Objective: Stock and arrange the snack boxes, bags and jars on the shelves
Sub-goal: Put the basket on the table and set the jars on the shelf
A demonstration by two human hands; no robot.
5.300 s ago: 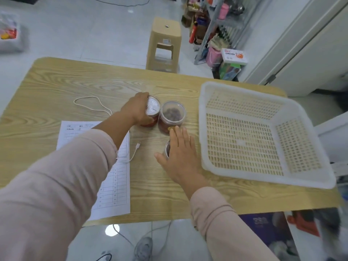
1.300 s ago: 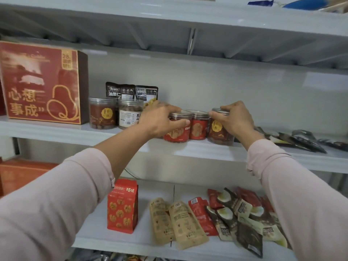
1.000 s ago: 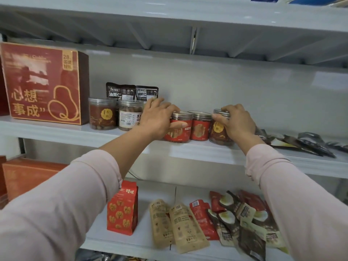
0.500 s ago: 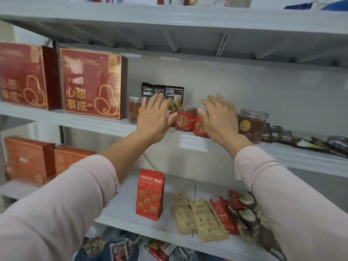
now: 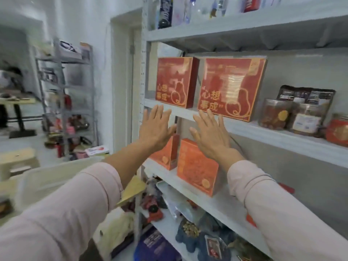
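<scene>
Jars (image 5: 274,114) numbered three on the middle shelf (image 5: 273,137): two clear ones side by side, and a red jar (image 5: 338,129) cut off by the right edge of view. Behind them leaned dark bags (image 5: 306,95), too blurred to count. Two red boxes (image 5: 230,89) stood upright at that shelf's left end, side by side. On the shelf below (image 5: 169,177) sat two orange boxes (image 5: 196,172), their tops partly hidden behind the hands. The left hand (image 5: 155,127) and right hand (image 5: 211,133) were raised before the middle shelf's front edge, near each other but apart. Each grip was wide, fingers straight and spread, holding nothing. I couldn't tell whether the fingertips touched the edge. Further down lay clutter (image 5: 188,228), too smeared to make out.
</scene>
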